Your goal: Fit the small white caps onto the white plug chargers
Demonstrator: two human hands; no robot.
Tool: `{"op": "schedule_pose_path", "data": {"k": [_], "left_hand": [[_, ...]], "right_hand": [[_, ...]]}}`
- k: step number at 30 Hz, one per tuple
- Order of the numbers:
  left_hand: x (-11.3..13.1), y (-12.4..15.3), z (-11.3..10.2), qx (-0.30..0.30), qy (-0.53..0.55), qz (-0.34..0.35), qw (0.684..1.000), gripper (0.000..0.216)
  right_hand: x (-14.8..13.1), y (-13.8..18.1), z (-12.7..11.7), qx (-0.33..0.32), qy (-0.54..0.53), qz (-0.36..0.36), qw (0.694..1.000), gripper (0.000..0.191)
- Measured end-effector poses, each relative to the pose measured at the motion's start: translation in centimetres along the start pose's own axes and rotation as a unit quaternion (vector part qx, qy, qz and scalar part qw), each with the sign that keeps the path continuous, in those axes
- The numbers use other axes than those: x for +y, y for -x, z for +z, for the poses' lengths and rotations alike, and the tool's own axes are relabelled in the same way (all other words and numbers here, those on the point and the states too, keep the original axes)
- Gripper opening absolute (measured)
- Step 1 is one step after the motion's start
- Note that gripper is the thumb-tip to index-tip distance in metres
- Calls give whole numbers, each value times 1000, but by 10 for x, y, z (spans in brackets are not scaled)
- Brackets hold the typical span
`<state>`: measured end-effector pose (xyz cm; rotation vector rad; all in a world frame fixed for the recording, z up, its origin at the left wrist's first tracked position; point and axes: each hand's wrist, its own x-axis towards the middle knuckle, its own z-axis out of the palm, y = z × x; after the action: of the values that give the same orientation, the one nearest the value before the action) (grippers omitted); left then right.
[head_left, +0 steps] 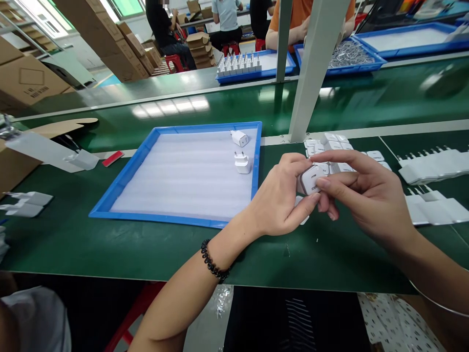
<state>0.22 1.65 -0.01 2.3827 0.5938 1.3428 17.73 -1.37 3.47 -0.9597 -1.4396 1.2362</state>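
A white wall charger (310, 180) is held over the green bench between my two hands. My left hand (276, 203) closes around its left side, the thumb underneath. From the right, my right hand (384, 205) pinches it, with the thumb on its port face and the index finger at its top edge. Its prongs are hidden. Just behind my hands stand several more white chargers (332, 142), partly covered by my fingers. Left of my hands, a blue tray (176, 221) with a white liner holds an upright charger (242, 164) and one lying down (240, 139).
Chargers stand in rows (436, 165) at the right. A red piece (113, 158) and two chargers (27, 204) lie to the left. A metal post (317, 68) rises behind the chargers. Across the green conveyor (234, 105), people sit near trays of parts (252, 75).
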Motion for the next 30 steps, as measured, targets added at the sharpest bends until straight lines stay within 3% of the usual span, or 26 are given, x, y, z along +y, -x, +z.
{"op": "schedule_pose_path", "data": {"k": [17,30], "left_hand": [[-4,-1,-1,-11,-33,26,999,40],[-5,4,5,-11,79,-6,997,40]], "right_hand": [[3,-6,0,-33,-64,27,997,22],[2,-2,0,-18,-58,33,998,28]]}}
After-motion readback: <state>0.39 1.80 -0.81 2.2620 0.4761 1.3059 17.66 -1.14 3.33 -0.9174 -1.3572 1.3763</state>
